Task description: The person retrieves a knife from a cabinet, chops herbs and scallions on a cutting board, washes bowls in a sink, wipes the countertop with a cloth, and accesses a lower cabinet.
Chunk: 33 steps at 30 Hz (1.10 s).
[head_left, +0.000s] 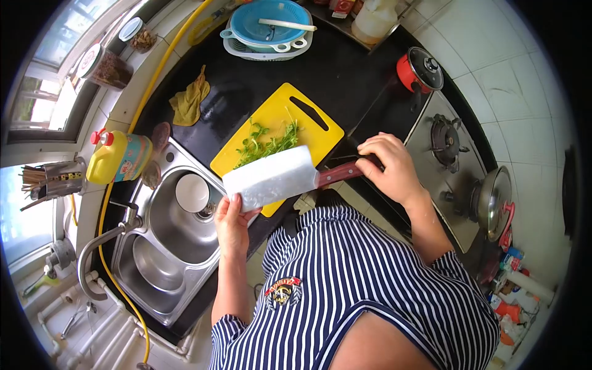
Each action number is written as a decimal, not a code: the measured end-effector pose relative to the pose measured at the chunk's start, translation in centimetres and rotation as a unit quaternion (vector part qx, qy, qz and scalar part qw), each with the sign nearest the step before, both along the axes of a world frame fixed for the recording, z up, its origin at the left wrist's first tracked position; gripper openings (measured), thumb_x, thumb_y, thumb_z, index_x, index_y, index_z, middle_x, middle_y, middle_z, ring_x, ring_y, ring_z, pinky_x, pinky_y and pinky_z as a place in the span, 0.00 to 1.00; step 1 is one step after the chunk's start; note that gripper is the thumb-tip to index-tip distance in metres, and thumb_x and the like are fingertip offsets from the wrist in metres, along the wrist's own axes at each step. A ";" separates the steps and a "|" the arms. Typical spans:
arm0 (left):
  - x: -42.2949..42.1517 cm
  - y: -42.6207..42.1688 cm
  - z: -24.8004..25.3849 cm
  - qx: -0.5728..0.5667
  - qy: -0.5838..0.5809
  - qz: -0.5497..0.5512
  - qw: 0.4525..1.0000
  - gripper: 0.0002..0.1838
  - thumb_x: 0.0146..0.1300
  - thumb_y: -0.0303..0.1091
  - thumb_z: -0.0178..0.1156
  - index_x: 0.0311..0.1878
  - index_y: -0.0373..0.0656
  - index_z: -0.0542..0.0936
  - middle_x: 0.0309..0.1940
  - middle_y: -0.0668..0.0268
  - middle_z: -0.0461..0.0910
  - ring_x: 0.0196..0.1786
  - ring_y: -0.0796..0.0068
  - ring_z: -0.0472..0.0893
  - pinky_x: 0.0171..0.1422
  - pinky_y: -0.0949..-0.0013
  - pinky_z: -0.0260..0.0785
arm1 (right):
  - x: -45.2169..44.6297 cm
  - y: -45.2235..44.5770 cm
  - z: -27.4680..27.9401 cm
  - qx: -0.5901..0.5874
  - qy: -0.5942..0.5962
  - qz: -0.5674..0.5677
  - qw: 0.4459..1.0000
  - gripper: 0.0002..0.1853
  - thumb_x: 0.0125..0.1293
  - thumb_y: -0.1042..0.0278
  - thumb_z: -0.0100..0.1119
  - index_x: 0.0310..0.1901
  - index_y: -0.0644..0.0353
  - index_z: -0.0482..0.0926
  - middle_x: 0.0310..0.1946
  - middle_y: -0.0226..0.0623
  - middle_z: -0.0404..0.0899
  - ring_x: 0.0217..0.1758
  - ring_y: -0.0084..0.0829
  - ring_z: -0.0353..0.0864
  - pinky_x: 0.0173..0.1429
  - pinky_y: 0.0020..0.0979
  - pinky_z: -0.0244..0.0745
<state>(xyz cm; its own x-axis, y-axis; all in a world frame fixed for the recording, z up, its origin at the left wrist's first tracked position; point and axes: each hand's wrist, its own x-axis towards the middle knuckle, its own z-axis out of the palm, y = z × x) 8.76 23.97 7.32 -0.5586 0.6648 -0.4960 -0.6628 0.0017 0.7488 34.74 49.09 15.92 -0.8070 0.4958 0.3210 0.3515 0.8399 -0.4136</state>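
Observation:
A wide cleaver (271, 179) with a dark red handle is held flat in front of my body, its blade over the near part of a yellow cutting board (320, 137). My right hand (391, 169) is closed around the handle. At the blade's left end, my left hand (233, 223) pinches the near corner, thumb on top. Chopped green leaves (266, 143) lie on the board just beyond the blade, which hides part of the board.
A double steel sink (229, 246) with a white bowl (192, 193) is at the left, beside a yellow bottle (118, 158). A cloth (190, 98) and blue basin (265, 24) lie beyond the board. At the right are a red pot (409, 73) and gas stove (456, 185).

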 end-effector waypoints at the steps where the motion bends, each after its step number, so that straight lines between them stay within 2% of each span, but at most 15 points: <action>1: 0.5 1.1 1.0 -0.022 0.012 -0.006 1.000 0.13 0.75 0.38 0.59 0.52 0.36 0.79 0.46 0.59 0.86 0.44 0.68 0.88 0.49 0.65 0.85 | -0.3 -0.5 1.1 -0.058 -0.065 -0.010 0.996 0.21 0.57 0.61 0.74 0.50 0.59 0.79 0.41 0.40 0.84 0.47 0.45 0.83 0.59 0.45 0.75; 2: 1.0 2.5 1.9 -0.038 0.011 -0.010 0.999 0.14 0.75 0.37 0.59 0.53 0.35 0.79 0.46 0.58 0.86 0.44 0.67 0.88 0.49 0.64 0.85 | -1.0 -0.9 1.7 -0.127 -0.066 0.014 0.990 0.32 0.55 0.57 0.76 0.62 0.55 0.76 0.41 0.36 0.83 0.47 0.40 0.81 0.57 0.43 0.76; 5: 2.5 6.3 2.4 -0.029 -0.008 -0.055 0.998 0.14 0.76 0.37 0.58 0.53 0.34 0.79 0.45 0.58 0.85 0.43 0.65 0.88 0.49 0.64 0.85 | -1.5 -0.5 -0.2 0.018 -0.157 0.097 0.983 0.47 0.55 0.56 0.75 0.77 0.47 0.64 0.39 0.33 0.75 0.45 0.35 0.74 0.52 0.37 0.77; 12: 0.2 10.3 1.9 0.018 -0.062 -0.168 0.984 0.20 0.79 0.45 0.53 0.52 0.34 0.80 0.42 0.56 0.87 0.42 0.64 0.89 0.53 0.62 0.84 | -0.2 2.2 -5.0 -0.036 -0.116 0.047 0.992 0.22 0.57 0.74 0.68 0.56 0.57 0.79 0.36 0.36 0.75 0.42 0.39 0.76 0.44 0.38 0.80; 15: -2.7 10.6 0.2 -0.040 0.162 -0.100 0.981 0.24 0.78 0.49 0.55 0.58 0.34 0.80 0.42 0.58 0.88 0.45 0.67 0.87 0.59 0.63 0.78 | 0.6 1.5 -7.6 -0.079 0.002 -0.018 0.997 0.13 0.58 0.79 0.63 0.46 0.63 0.82 0.31 0.39 0.79 0.35 0.40 0.80 0.37 0.38 0.79; 16: -4.2 10.7 -0.7 -0.105 0.296 -0.085 0.946 0.26 0.75 0.50 0.59 0.60 0.34 0.80 0.47 0.54 0.86 0.53 0.63 0.84 0.63 0.62 0.74 | 0.9 1.4 -8.2 -0.096 0.024 -0.049 0.994 0.13 0.59 0.80 0.63 0.47 0.64 0.82 0.32 0.41 0.80 0.34 0.39 0.81 0.35 0.38 0.78; 18: -5.7 11.1 -2.4 -0.336 0.626 -0.122 0.693 0.40 0.67 0.58 0.66 0.68 0.33 0.73 0.59 0.49 0.80 0.65 0.58 0.77 0.69 0.55 0.68 | 1.4 0.7 -9.4 -0.187 0.063 -0.176 0.964 0.09 0.62 0.80 0.62 0.45 0.65 0.80 0.30 0.41 0.80 0.30 0.34 0.81 0.34 0.35 0.77; 19: -5.4 11.2 -3.2 -0.336 0.624 -0.126 0.694 0.40 0.67 0.58 0.66 0.68 0.33 0.73 0.59 0.49 0.80 0.65 0.58 0.77 0.69 0.55 0.68 | 1.5 0.6 -9.0 -0.299 0.075 -0.219 0.926 0.05 0.66 0.78 0.60 0.43 0.66 0.78 0.28 0.37 0.79 0.27 0.24 0.78 0.32 0.31 0.74; 20: -4.6 11.4 -4.0 -0.358 0.644 -0.178 0.652 0.49 0.60 0.61 0.69 0.73 0.33 0.66 0.64 0.50 0.76 0.69 0.57 0.72 0.72 0.51 0.64 | 1.6 0.6 -9.2 -0.373 0.091 -0.263 0.885 0.03 0.69 0.77 0.58 0.42 0.65 0.77 0.26 0.29 0.77 0.26 0.15 0.73 0.29 0.26 0.71; 21: -3.8 11.6 -4.5 -0.377 0.662 -0.228 0.606 0.59 0.54 0.65 0.72 0.77 0.32 0.60 0.69 0.50 0.72 0.73 0.55 0.68 0.74 0.46 0.60 | 1.6 0.6 -8.9 -0.409 0.110 -0.280 0.862 0.03 0.70 0.75 0.58 0.43 0.63 0.77 0.26 0.26 0.77 0.26 0.13 0.72 0.27 0.24 0.70; 22: -2.9 11.9 -4.8 -0.377 0.661 -0.230 0.606 0.59 0.54 0.65 0.72 0.77 0.32 0.60 0.69 0.50 0.72 0.73 0.55 0.68 0.74 0.46 0.60 | 1.5 0.7 -8.5 -0.444 0.127 -0.295 0.836 0.03 0.71 0.74 0.57 0.44 0.62 0.78 0.26 0.23 0.76 0.26 0.12 0.70 0.26 0.22 0.69; 24: -1.1 12.4 -5.2 -0.385 0.674 -0.278 0.566 0.71 0.44 0.68 0.76 0.80 0.32 0.49 0.71 0.53 0.70 0.72 0.56 0.69 0.75 0.42 0.56 | 1.3 1.0 -8.4 -0.434 0.135 -0.299 0.839 0.05 0.72 0.72 0.56 0.45 0.61 0.78 0.26 0.21 0.76 0.25 0.11 0.68 0.24 0.20 0.67; 29: -0.3 14.0 -8.7 -0.342 0.683 -0.207 0.611 0.55 0.55 0.38 0.73 0.82 0.48 0.52 0.51 0.59 0.81 0.56 0.57 0.79 0.65 0.47 0.63 | 0.8 0.1 -8.0 -0.462 0.104 -0.284 0.833 0.06 0.74 0.74 0.53 0.49 0.63 0.77 0.30 0.24 0.75 0.24 0.12 0.68 0.25 0.19 0.68; 32: -1.0 14.3 -8.6 -0.348 0.657 -0.211 0.635 0.56 0.53 0.38 0.74 0.82 0.47 0.52 0.53 0.59 0.82 0.56 0.58 0.79 0.68 0.47 0.62 | -0.2 -0.8 -7.7 -0.514 0.076 -0.235 0.821 0.08 0.76 0.72 0.51 0.51 0.65 0.75 0.31 0.30 0.77 0.24 0.16 0.74 0.27 0.20 0.74; 33: -1.1 13.6 -7.4 -0.290 0.656 -0.205 0.666 0.57 0.52 0.42 0.77 0.82 0.46 0.53 0.61 0.56 0.79 0.63 0.54 0.77 0.72 0.43 0.59 | -0.8 -1.0 -7.3 -0.518 0.062 -0.219 0.825 0.08 0.76 0.70 0.53 0.50 0.65 0.75 0.30 0.33 0.80 0.24 0.18 0.77 0.27 0.22 0.76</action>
<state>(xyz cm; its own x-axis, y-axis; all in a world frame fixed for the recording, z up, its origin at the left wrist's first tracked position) 7.69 37.58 -0.06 -0.5951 0.8037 0.0003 0.7057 0.5224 0.4787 33.96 48.08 8.62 -0.4714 0.7904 -0.3913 0.4289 -0.1822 -0.8848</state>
